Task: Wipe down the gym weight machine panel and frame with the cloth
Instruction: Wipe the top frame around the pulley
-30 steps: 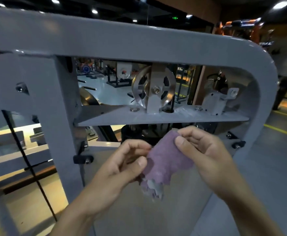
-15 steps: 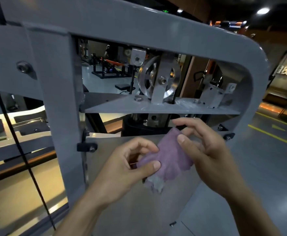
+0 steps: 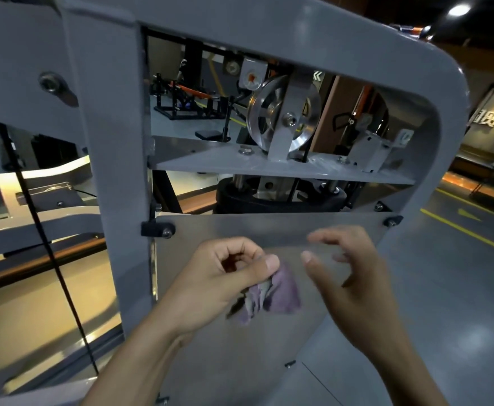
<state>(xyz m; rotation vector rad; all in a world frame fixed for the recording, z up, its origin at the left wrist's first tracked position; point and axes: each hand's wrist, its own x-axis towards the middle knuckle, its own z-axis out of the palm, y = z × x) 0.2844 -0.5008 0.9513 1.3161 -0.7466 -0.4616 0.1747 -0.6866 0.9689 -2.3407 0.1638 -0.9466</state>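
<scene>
Grey floor [image 3: 433, 291] with a dull sheen runs off to the right, crossed by a yellow line [image 3: 471, 235], under dim gym lighting with one bright ceiling lamp [image 3: 459, 9] at top right. Other exercise machines [image 3: 187, 101] stand well back, seen through the opening in the frame [image 3: 117, 159], a thick grey painted structure whose top bar curves down at the right corner. Inside that opening a steel pulley [image 3: 282, 115] stands upright on a flat grey shelf [image 3: 269, 167]. Below the shelf a clear panel [image 3: 240, 347] is fixed to the frame by black clips with bolts; it reflects faintly. A black cable [image 3: 49, 247] hangs down on the left, beside a pale curved counter [image 3: 52, 171].

Purple cloth [image 3: 284, 291] is bunched in front of the panel, near its middle. It hangs from the left hand [image 3: 225, 276], long axis slanting downward, the loose crumpled end pointing down and left. The left thumb and curled fingers pinch its upper edge. The right hand [image 3: 348, 271] is just beside the cloth but apart from it, fingers spread and loosely bent, grasping nothing; it is motion-blurred.
</scene>
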